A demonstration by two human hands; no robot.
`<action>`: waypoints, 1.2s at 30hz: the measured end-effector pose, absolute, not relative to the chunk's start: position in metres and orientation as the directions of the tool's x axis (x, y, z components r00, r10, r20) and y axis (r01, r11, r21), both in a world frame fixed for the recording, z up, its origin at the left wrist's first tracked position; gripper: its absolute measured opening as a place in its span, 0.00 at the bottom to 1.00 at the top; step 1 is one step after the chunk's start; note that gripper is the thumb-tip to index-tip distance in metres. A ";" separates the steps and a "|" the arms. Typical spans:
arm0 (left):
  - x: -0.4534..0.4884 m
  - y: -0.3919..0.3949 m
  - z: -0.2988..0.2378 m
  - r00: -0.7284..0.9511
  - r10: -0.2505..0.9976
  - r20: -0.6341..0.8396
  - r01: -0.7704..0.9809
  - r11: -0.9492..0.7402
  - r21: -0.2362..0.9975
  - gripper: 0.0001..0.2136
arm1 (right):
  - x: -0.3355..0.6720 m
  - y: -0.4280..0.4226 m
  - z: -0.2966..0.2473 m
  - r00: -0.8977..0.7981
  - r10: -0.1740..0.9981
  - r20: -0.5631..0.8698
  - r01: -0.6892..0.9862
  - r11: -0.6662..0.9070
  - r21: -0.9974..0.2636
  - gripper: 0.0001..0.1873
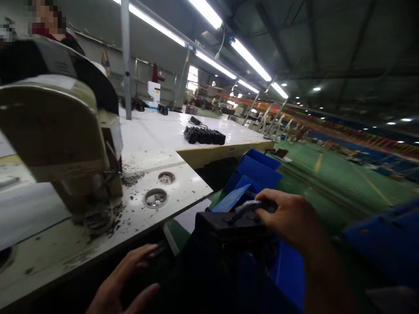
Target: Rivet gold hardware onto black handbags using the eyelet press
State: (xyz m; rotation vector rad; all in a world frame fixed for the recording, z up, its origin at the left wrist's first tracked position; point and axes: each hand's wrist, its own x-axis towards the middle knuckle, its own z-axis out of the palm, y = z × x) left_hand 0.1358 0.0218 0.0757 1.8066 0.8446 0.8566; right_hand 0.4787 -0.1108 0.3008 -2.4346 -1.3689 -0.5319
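My right hand (290, 220) is closed over a stack of black leather pieces (229, 224) that sits in a blue bin (288, 270) beside the work table. The fingers curl round the top grey-edged piece. My left hand (126, 283) lies low at the table's front edge, fingers partly curled, touching a dark thin piece (160, 249). Whether it grips that piece is unclear.
A beige machine head (59, 131) stands on the white table (183, 187), with debris and two round holes near it. More black pieces (204, 135) lie on the far table. Stacked blue trays (257, 170) sit beyond the bin. A person stands behind the machine at the upper left.
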 end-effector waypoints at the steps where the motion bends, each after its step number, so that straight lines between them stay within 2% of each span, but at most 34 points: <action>1: 0.137 0.019 0.090 0.535 0.812 0.234 0.150 -0.364 0.919 0.32 | 0.462 -0.102 0.299 0.437 0.802 0.407 0.894 -0.435 -0.105 0.05; 3: 0.133 0.013 0.111 0.515 0.807 0.291 0.105 -0.396 0.912 0.36 | 0.429 -0.085 0.290 0.321 0.900 0.295 0.942 -0.269 -0.202 0.03; 5: 0.119 0.009 0.118 0.534 0.804 0.262 0.154 -0.397 0.905 0.40 | 0.395 -0.068 0.278 0.169 0.968 0.187 0.940 -0.102 -0.326 0.05; 8: 0.078 0.005 0.112 0.460 0.868 0.186 0.283 -0.342 0.896 0.42 | 0.347 -0.045 0.260 -0.047 0.998 0.050 0.842 0.066 -0.536 0.14; 10: 0.044 -0.001 0.106 0.383 0.913 0.141 0.340 -0.281 0.898 0.41 | 0.319 -0.031 0.247 -0.164 0.986 -0.029 0.730 0.102 -0.676 0.17; 13: 0.000 -0.017 0.100 0.294 0.950 0.104 0.402 -0.221 0.889 0.38 | 0.285 -0.011 0.221 -0.307 0.945 -0.113 0.498 0.058 -0.865 0.17; 16: -0.031 -0.033 0.091 0.202 0.969 0.140 0.454 -0.220 0.863 0.33 | 0.262 0.007 0.181 -0.361 0.914 -0.184 0.187 -0.123 -0.975 0.19; 19: -0.048 -0.044 0.074 0.140 0.977 0.159 0.519 -0.209 0.829 0.28 | 0.248 0.022 0.129 -0.307 0.919 -0.247 -0.094 -0.288 -0.953 0.22; 22: -0.051 -0.049 0.052 0.155 0.983 0.101 0.586 -0.174 0.791 0.27 | 0.245 0.031 0.079 -0.232 0.916 -0.328 -0.184 -0.373 -0.909 0.21; 26: -0.046 -0.047 0.027 0.157 0.986 0.058 0.604 -0.143 0.784 0.34 | 0.255 0.037 0.039 -0.140 0.909 -0.393 -0.135 -0.411 -0.902 0.24; 30: -0.039 -0.038 0.019 0.126 0.990 0.069 0.603 -0.132 0.787 0.30 | 0.264 0.039 0.028 -0.014 0.946 -0.323 0.153 -0.317 -0.936 0.25; 31: -0.036 -0.036 0.019 0.123 0.990 0.072 0.603 -0.132 0.787 0.30 | 0.265 0.038 0.028 0.051 0.963 -0.264 0.234 -0.269 -0.934 0.25; 33: -0.032 -0.031 0.018 0.102 0.993 0.061 0.611 -0.111 0.784 0.28 | 0.265 0.029 0.032 0.180 0.982 -0.052 0.412 -0.123 -0.903 0.24; 35: -0.030 -0.028 0.015 0.050 0.998 0.026 0.624 -0.052 0.780 0.27 | 0.264 0.012 0.039 0.190 0.964 0.186 0.582 0.042 -0.812 0.20; 36: -0.030 -0.027 0.011 0.016 1.000 0.001 0.629 -0.011 0.778 0.27 | 0.264 0.001 0.042 0.147 0.958 0.248 0.623 0.105 -0.775 0.17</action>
